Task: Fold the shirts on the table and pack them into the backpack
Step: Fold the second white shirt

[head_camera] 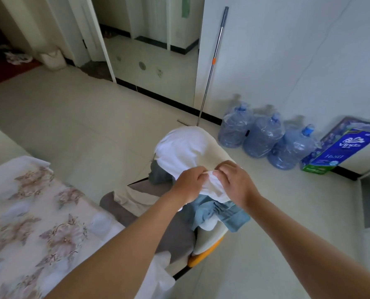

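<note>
**Both hands grip white shirt**

Left hand (pixel 189 183) and right hand (pixel 237 180), close together, each pinch the white shirt (pixel 184 147) with curled fingers. The shirt drapes over the chair (pixel 209 248), on top of a blue shirt (pixel 223 214). The table (pixel 28 212) stands to the left.

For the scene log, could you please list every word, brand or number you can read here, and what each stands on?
"Vinda": on the blue tissue pack by the wall.
"1680": lower on the same pack.
Small print at the pack's top corner and on its green end: too blurred to read.
On the water bottles and the white shirt: no readable text.
</note>
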Demonstrator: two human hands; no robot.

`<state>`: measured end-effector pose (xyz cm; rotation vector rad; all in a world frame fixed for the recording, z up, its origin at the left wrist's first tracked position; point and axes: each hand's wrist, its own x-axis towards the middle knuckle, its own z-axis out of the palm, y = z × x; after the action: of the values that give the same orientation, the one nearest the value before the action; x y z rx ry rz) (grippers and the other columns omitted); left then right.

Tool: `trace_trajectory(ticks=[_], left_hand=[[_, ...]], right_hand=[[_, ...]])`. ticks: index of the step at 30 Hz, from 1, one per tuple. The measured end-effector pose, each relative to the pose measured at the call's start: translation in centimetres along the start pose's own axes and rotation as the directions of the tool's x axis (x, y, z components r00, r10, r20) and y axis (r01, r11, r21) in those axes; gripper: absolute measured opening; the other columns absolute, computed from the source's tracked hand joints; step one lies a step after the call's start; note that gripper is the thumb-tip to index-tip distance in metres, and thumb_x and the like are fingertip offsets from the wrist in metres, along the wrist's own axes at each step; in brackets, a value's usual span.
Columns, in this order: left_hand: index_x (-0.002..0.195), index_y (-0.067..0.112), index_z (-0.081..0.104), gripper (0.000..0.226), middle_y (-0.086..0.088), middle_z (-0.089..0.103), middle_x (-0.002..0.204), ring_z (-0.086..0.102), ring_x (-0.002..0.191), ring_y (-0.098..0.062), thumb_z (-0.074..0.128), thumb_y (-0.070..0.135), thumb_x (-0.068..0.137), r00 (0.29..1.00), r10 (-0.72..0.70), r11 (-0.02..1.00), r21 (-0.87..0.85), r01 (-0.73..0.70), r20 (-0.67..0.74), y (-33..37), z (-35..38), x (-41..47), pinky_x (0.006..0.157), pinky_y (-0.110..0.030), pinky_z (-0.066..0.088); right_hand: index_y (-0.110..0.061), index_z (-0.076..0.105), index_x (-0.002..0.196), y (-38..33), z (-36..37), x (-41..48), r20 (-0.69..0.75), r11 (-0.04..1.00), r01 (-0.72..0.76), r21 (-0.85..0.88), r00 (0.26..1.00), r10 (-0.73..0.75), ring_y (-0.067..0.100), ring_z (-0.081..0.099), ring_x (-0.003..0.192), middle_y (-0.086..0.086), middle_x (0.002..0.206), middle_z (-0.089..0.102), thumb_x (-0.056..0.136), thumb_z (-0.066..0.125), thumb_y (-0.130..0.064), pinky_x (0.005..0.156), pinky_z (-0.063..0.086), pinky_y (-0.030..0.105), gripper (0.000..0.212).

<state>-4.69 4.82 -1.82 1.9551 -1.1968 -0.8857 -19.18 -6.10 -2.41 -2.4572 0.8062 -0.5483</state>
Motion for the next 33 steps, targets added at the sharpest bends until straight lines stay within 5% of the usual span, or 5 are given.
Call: trace_trajectory(ticks=[6, 15, 23, 30, 33], left_hand=[[0.111, 0.013, 0.058, 0.02, 0.004, 0.057, 0.085, 0.05, 0.08, -0.014, 0.039, 0.016, 0.104, 0.97, 0.125, 0.99, 0.084, -0.11, -0.208, 3.1, -6.3, -1.3, 0.065, -0.014, 0.033], [0.116, 0.027, 0.054, 0.035, 0.004, 0.058, 0.107, 0.056, 0.101, -0.022, 0.061, 0.046, 0.088, 0.957, 0.225, 0.844, 0.527, -0.097, -0.185, 2.1, -11.2, -4.7, 0.081, -0.037, 0.046], [0.108, 0.017, 0.057, 0.022, -0.001, 0.058, 0.09, 0.056, 0.084, -0.025, 0.037, 0.013, 0.099, 0.874, 0.187, 0.953, 0.299, -0.05, -0.448, 1.4, -14.5, -6.9, 0.069, -0.031, 0.041], [0.102, 0.016, 0.058, 0.02, 0.0, 0.061, 0.086, 0.057, 0.079, -0.02, 0.038, 0.017, 0.1, 0.753, -0.088, 0.995, -0.098, 0.031, -0.652, 2.4, -17.0, -7.1, 0.066, -0.03, 0.042], [0.104, 0.017, 0.063, 0.021, -0.005, 0.065, 0.096, 0.061, 0.088, -0.021, 0.042, 0.017, 0.099, 0.863, -0.187, 0.869, -0.488, -0.078, -0.47, 3.1, -18.3, -8.0, 0.077, -0.034, 0.052]], right_hand=[[-0.018, 0.057, 0.129, -2.5, -1.0, 1.5, 0.104, 0.94, -0.098, -0.327, 0.985, 0.138, 0.026, 0.057, 0.114, 0.002, 0.124, 0.06, 0.072, 0.074, -0.02, 0.099, 0.039, 0.037, 0.06], [-0.011, 0.064, 0.116, -10.3, -3.4, 4.3, -0.215, 0.995, -0.08, 0.054, 0.972, 0.09, 0.027, 0.058, 0.101, 0.009, 0.111, 0.065, 0.071, 0.047, 0.011, 0.086, 0.044, 0.032, 0.053], [-0.025, 0.061, 0.127, -6.8, -0.8, 2.4, 0.028, 0.841, -0.285, -0.459, 0.942, 0.335, 0.031, 0.051, 0.118, 0.006, 0.125, 0.057, 0.093, 0.056, -0.029, 0.1, 0.037, 0.043, 0.034], [-0.014, 0.059, 0.116, -15.2, -3.7, 5.7, -0.233, 0.975, -0.201, 0.095, 0.948, 0.218, 0.029, 0.061, 0.089, 0.005, 0.096, 0.067, 0.093, 0.044, -0.004, 0.072, 0.042, 0.034, 0.03], [-0.015, 0.065, 0.105, -21.8, -3.7, 6.4, -0.181, 0.919, -0.129, 0.372, 0.961, 0.208, 0.018, 0.056, 0.081, -0.003, 0.089, 0.065, 0.091, 0.043, -0.002, 0.073, 0.042, 0.03, 0.029]])
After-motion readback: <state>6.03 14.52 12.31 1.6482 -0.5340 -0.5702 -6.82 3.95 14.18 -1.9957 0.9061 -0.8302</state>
